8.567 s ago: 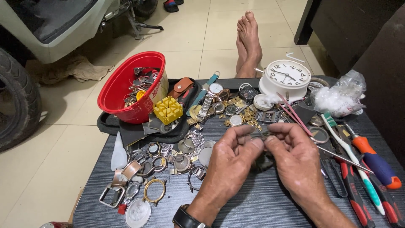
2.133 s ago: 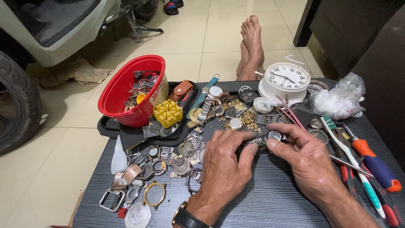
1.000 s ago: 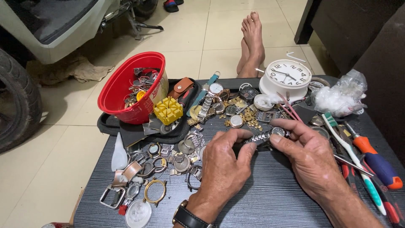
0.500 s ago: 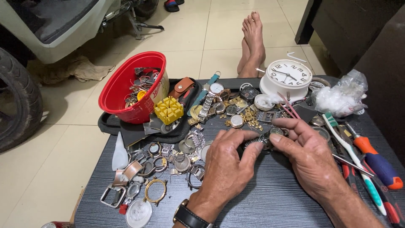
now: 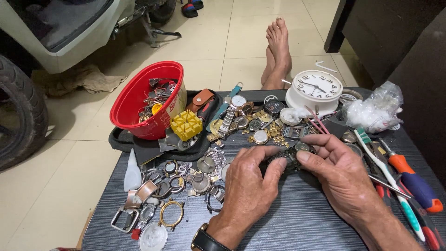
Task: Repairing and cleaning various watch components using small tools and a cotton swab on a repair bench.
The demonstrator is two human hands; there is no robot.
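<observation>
Your left hand [image 5: 248, 183] and right hand [image 5: 341, 174] cover most of the dark watch [image 5: 289, 158], so its dial stays unreadable. At nine o'clock the tyre [image 5: 18, 118] is cut off; at four o'clock the screwdriver [image 5: 416, 183] runs off-frame.

Floor [image 5: 223, 42]: pale cream tiles, glossy, catching soft light from above. Table [image 5: 297, 223]: low, dark, with fine ribbed grain, filling the lower part of the view. Scooter [image 5: 60, 32]: white body panel sitting at upper left, its black tyre [image 5: 21, 121] showing at the left edge and its stand [image 5: 158, 32] resting on the tiles. Rag [image 5: 79, 79]: crumpled, lying under the scooter. Cabinet [image 5: 395, 32]: dark, standing at upper right. Sandals [image 5: 190, 7]: lying at the far top.
</observation>
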